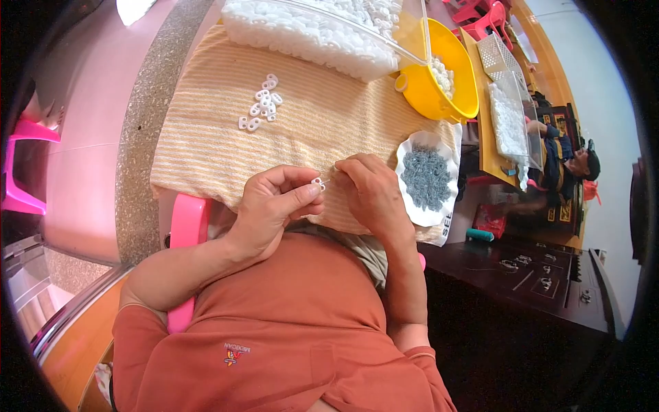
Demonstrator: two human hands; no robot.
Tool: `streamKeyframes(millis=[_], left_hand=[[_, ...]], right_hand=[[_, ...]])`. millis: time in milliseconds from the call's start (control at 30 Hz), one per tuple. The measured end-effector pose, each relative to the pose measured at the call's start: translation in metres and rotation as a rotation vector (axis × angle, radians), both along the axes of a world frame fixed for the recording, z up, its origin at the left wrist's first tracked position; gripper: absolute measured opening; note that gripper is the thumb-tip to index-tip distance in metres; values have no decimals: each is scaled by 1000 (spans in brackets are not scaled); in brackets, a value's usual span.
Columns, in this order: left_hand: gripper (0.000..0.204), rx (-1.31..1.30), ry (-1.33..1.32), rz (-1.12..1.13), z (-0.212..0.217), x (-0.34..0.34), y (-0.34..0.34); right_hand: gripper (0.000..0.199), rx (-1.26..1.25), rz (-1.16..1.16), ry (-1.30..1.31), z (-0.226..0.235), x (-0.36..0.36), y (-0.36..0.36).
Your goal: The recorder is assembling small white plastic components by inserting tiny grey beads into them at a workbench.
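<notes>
My left hand (274, 202) is closed, with a small white plastic piece with holes (318, 183) pinched between thumb and forefinger. Just to its right, my right hand (374, 192) has its fingertips drawn together close to that piece. Whatever those fingertips hold, if anything, is too small to make out. Both hands are over the near edge of a striped yellowish cloth (199, 130). Farther off on the cloth lies a loose group of similar white pieces (266, 104). Beside my right hand, a white scalloped dish (427, 218) holds a heap of tiny dark grey pieces (425, 175).
A clear bin (419, 31) heaped with white pieces stands at the far edge, next to a yellow basin (468, 93) with more inside. A person (580, 163) is at another table (491, 147) on the right. A pink stool (20, 168) stands at left.
</notes>
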State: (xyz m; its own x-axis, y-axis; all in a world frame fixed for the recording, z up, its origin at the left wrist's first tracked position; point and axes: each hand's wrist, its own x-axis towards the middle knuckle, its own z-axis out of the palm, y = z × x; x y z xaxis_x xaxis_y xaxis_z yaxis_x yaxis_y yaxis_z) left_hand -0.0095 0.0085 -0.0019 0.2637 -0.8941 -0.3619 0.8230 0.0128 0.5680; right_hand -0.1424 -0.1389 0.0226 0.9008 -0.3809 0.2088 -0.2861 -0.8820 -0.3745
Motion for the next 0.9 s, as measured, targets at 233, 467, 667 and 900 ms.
streamKeyframes(millis=[233,467,667,900], left_hand=[[15,11,-6,-19,2,1,0],[14,35,-9,-24,-1,1,-1],[17,32,-31,-58,-3,1,-1],[18,23,-37,-72,-4,1,-1]], right_hand=[[19,3,19,65,3,1,2],[28,219,-38,115,7,-2,0],[28,674,-103,-121,-6,-12,0],[28,1114,-121,-217,-6,-13,5]])
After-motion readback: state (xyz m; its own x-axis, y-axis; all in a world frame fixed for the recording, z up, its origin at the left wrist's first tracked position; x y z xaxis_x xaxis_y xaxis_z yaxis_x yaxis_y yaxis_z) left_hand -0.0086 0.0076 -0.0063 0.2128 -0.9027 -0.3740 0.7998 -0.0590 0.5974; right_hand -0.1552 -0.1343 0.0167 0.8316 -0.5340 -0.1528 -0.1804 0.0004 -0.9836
